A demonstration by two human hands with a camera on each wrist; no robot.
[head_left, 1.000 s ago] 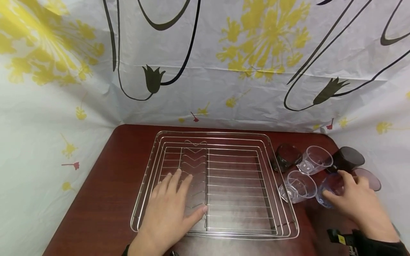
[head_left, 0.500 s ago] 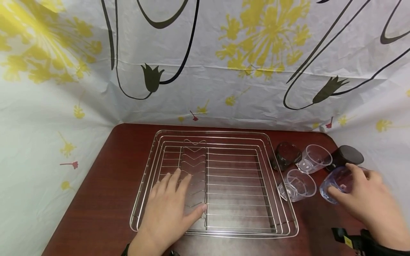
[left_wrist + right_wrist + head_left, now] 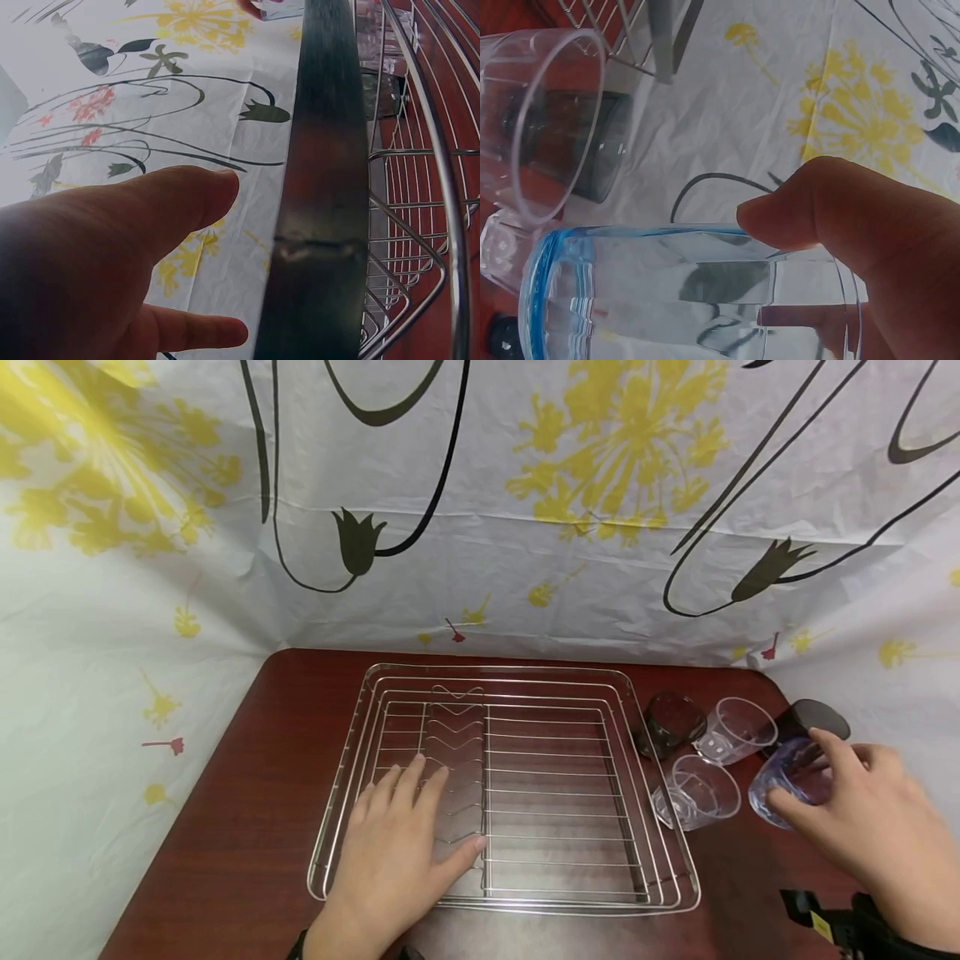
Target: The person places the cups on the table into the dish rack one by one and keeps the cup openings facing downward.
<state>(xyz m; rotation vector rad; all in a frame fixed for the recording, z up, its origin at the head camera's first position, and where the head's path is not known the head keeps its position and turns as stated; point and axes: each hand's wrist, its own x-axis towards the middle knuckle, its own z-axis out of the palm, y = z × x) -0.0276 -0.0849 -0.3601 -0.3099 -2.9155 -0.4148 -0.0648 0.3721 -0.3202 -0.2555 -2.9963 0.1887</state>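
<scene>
A blue-tinted clear glass [image 3: 780, 785] is in my right hand [image 3: 873, 810], thumb on one side and fingers on the other. In the right wrist view, the thumb presses the wall of this glass [image 3: 667, 277], whose thick blue base points left. My left hand [image 3: 397, 843] is spread flat above the left part of a wire dish rack [image 3: 555, 814]; whether it touches the wires I cannot tell. In the left wrist view, the left thumb [image 3: 187, 195] stands apart from the rack's flat metal edge [image 3: 322, 187] and holds nothing.
Right of the rack stand a dark glass [image 3: 672, 727], two clear cups, one farther back [image 3: 738, 731] and one nearer [image 3: 697, 793], and a dark tumbler [image 3: 810, 722]. A floral sheet [image 3: 487, 468] walls the red-brown table [image 3: 217, 802].
My right hand has taken hold of the blue-tinted glass and raised it slightly off its earlier spot. The pink glass is now hidden behind the hand. The left hand has stayed put.
</scene>
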